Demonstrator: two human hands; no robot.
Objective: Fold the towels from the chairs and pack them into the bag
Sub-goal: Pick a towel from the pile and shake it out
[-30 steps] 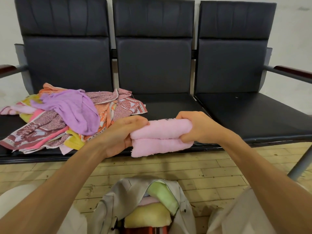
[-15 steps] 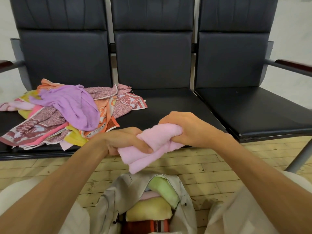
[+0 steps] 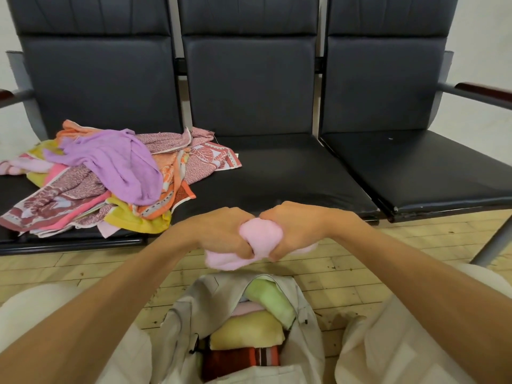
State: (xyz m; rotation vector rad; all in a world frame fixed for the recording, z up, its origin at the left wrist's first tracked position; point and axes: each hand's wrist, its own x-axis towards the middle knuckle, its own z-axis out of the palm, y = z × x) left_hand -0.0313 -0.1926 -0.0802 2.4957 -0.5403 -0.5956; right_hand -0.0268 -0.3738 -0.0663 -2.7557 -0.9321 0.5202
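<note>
Knuckles touch as the left hand (image 3: 221, 231) and right hand (image 3: 299, 228) clamp round a pink towel (image 3: 260, 234), squeezing the soft terry into a bunched roll whose ends poke out under both fists. The towel hangs in the air just above the open bag (image 3: 210, 297), which holds folded green, pink, yellow and red-striped towels. Beyond, a loose pile (image 3: 110, 176) of purple, orange, yellow and patterned towels lies on the left of three black chairs (image 3: 277, 173), spilling onto the middle seat.
</note>
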